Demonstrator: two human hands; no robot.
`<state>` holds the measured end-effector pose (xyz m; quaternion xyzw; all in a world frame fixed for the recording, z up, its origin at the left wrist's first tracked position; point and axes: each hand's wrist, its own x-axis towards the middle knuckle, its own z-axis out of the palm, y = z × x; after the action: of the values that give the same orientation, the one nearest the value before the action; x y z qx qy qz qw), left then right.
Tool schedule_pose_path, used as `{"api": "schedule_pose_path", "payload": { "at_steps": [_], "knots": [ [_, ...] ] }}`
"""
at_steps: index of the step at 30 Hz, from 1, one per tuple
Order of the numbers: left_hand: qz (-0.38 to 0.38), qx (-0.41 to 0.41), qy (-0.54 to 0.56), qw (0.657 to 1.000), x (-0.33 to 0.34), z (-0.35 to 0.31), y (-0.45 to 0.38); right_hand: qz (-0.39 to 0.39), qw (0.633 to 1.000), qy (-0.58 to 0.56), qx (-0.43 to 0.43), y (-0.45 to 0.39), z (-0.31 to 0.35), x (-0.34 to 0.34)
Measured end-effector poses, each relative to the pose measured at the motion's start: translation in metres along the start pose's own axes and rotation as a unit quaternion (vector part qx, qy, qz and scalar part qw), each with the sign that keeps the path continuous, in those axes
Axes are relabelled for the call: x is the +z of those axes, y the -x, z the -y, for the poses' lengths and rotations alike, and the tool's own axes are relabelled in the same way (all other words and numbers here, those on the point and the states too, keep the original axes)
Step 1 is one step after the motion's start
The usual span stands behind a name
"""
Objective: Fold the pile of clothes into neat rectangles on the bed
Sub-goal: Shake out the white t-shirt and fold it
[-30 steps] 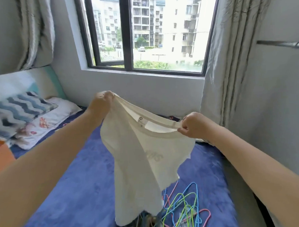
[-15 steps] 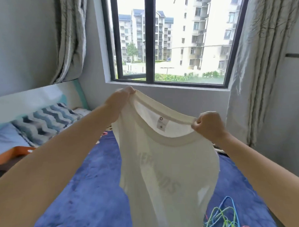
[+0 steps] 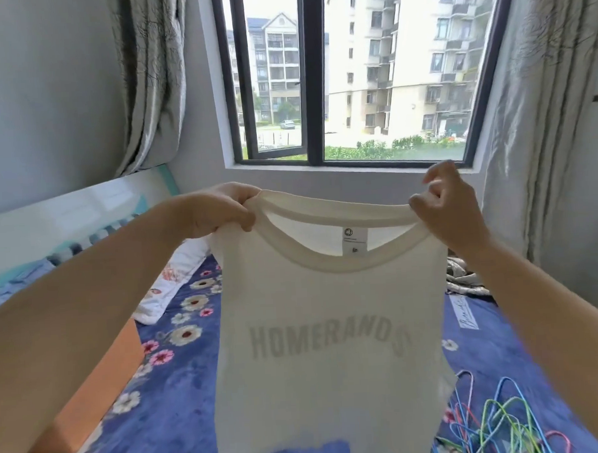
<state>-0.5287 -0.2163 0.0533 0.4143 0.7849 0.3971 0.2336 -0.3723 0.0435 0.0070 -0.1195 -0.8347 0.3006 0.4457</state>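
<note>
While the white T-shirt [image 3: 329,327] hangs in the air between both hands, above the blue floral bed [image 3: 175,396], the left hand [image 3: 218,209] grips its collar with curled fingers. The right hand [image 3: 451,209] pinches the collar's other end, upper fingers lifted loose. Coloured hangers [image 3: 498,419] lie below the right forearm; an orange box [image 3: 102,382] sits under the left.

the cream t-shirt [image 3: 329,327] carries grey block letters arched across its chest, showing through the fabric as "homerands". above that word, inside the back of the collar, a small white neck label [image 3: 354,240] bears a round dark logo and fine print too small to read. right of the shirt, a white patch [image 3: 468,313] on the blue floral bedspread [image 3: 181,385] holds illegible cursive script.
</note>
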Motion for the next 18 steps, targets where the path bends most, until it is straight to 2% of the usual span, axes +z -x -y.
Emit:
{"api": "schedule_pose_path", "payload": {
  "at_steps": [3, 5, 8, 11, 15, 18],
  "knots": [
    [-0.083, 0.016, -0.028, 0.996, -0.012, 0.007, 0.005, 0.141, 0.978, 0.124, -0.09, -0.004, 0.023, 0.01],
    [-0.126, 0.031, -0.027, 0.991, -0.016, 0.011, 0.005, 0.232, 0.95, 0.189, -0.087, -0.011, 0.032, 0.013],
    [-0.177, 0.041, 0.006, 0.983, -0.026, 0.018, 0.004, 0.344, 0.922, 0.165, -0.065, -0.019, 0.038, 0.017],
    [-0.189, 0.042, 0.049, 0.98, -0.042, 0.023, 0.004, 0.361, 0.917, 0.15, -0.079, -0.026, 0.04, 0.018],
    [-0.208, 0.06, 0.071, 0.974, -0.059, 0.037, -0.001, 0.306, 0.939, 0.144, -0.066, -0.043, 0.033, 0.03],
    [-0.271, 0.077, 0.064, 0.957, -0.067, 0.055, -0.007, 0.26, 0.964, 0.045, -0.019, -0.042, 0.024, 0.051]
  ]
}}
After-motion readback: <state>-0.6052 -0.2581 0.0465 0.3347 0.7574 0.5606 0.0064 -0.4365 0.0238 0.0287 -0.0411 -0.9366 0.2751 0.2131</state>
